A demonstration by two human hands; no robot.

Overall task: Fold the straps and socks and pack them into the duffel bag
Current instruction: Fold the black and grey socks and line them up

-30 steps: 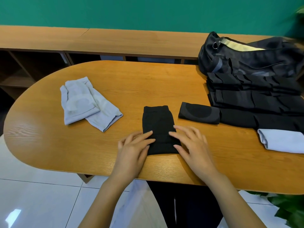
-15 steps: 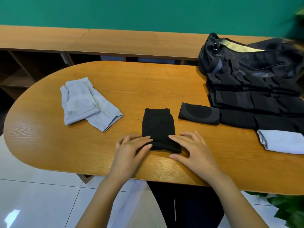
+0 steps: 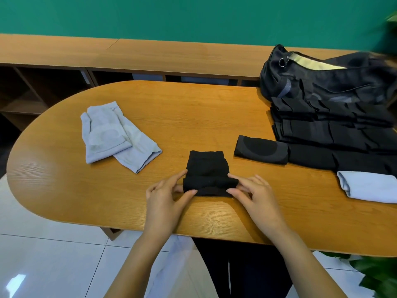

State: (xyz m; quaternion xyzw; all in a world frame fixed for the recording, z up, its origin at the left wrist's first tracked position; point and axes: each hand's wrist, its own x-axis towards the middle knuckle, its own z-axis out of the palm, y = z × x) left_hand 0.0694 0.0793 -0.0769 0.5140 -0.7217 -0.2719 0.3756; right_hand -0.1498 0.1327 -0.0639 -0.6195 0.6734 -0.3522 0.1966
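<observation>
Pinching black sock (image 3: pixel 207 168) on bench (image 3: pixel 193 117), left hand (image 3: pixel 165 198) fingers clamped on near-left corner, right hand (image 3: pixel 255 196) fingers clamped near-right, duffel bag (image 3: pixel 322 82) far right.

Both hands' fingers (image 3: pixel 186 194) pinch the black sock's (image 3: pixel 207 168) near fold.

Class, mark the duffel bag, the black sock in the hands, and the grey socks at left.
duffel bag (image 3: pixel 322 87), head view, side panel
black sock (image 3: pixel 207 166), head view, its middle
grey socks (image 3: pixel 103 134), head view, upper sock
</observation>
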